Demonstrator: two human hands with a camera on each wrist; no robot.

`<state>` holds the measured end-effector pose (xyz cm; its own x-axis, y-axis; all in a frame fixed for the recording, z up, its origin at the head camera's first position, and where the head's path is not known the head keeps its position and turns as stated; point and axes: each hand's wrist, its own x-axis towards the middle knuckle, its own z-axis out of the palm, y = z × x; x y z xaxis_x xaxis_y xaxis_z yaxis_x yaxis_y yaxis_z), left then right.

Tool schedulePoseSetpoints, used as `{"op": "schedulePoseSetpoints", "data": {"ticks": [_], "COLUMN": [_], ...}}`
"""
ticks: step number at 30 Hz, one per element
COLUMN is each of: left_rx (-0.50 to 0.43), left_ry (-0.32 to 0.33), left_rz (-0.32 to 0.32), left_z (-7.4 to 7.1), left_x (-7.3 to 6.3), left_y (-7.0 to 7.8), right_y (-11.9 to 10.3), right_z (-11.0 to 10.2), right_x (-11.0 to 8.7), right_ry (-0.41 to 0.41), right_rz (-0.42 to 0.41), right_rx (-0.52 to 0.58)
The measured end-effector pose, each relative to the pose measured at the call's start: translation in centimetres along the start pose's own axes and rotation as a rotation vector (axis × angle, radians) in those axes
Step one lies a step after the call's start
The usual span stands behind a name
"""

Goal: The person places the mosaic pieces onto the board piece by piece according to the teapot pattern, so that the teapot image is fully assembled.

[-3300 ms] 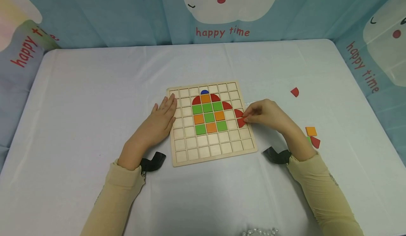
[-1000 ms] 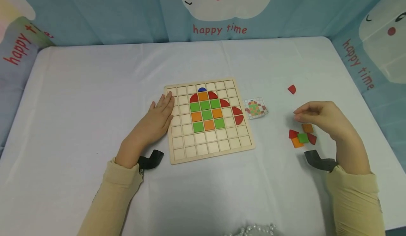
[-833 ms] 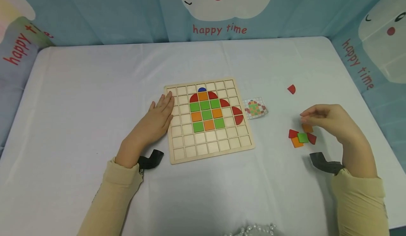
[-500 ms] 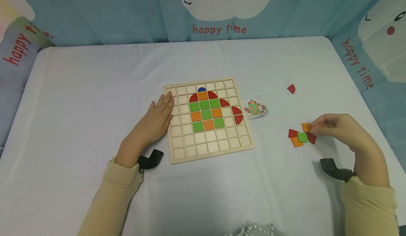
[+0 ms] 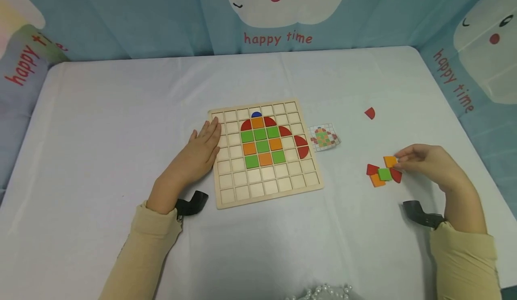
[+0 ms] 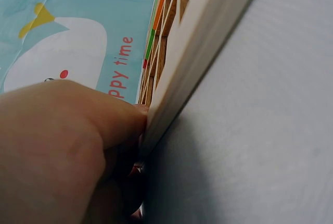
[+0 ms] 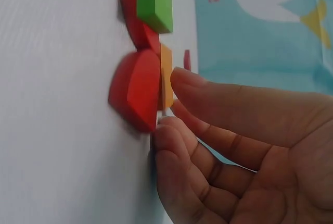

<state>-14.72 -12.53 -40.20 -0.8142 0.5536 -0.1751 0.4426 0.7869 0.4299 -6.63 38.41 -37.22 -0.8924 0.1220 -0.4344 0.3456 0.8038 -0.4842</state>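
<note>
Orange square tile (image 5: 389, 161) is lying between pale wooden grid board (image 5: 256, 189) and nearer right hand (image 5: 432, 167); fingers are bunching narrowly at its edge, can't tell if pinching.

White-covered table (image 5: 129, 111) is carrying: wooden grid board (image 5: 256, 189), lying near the middle; small picture card (image 5: 324, 137), sitting at the board's right edge. Farther right, loose red, orange and green pieces (image 5: 385, 174) are clustering. Lone red wedge (image 5: 370, 113) is lying beyond them.

Left hand (image 5: 198, 154) palm down, fingers (image 5: 209, 135) nearly straight; right hand (image 5: 430, 166) with fingers bent, thumb (image 7: 223, 101) opposite.
</note>
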Motion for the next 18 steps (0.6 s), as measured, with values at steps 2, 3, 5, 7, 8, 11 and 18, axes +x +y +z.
{"op": "schedulePoseSetpoints", "data": {"ticks": [2,3,5,7,8,11,18], "left_rx": [-0.005,-0.006,-0.009,-0.01,-0.008,-0.009,-0.008], "left_ry": [0.0,0.0,0.002,0.002,0.002,0.009,0.001], "left_rz": [0.003,0.003,0.003,0.002,-0.001,0.0,-0.007], "left_z": [0.0,0.0,-0.1,-0.1,-0.1,-0.1,0.0], "left_x": [0.0,0.0,-0.1,-0.1,-0.1,-0.1,-0.1], "left_y": [0.0,0.0,0.1,0.1,0.2,0.2,0.2], "right_y": [-0.2,-0.4,-0.7,-0.9,-1.0,-1.3,-1.8], "right_z": [0.1,0.2,0.3,0.4,0.4,0.5,0.7], "right_x": [0.1,0.1,0.1,0.2,0.3,0.5,0.7], "right_ry": [-0.012,-0.011,-0.007,-0.004,-0.004,-0.013,-0.024], "right_rz": [-0.009,-0.011,-0.022,-0.034,-0.038,-0.038,-0.03], "right_rx": [-0.008,-0.011,-0.012,-0.01,-0.009,-0.008,-0.02]}}
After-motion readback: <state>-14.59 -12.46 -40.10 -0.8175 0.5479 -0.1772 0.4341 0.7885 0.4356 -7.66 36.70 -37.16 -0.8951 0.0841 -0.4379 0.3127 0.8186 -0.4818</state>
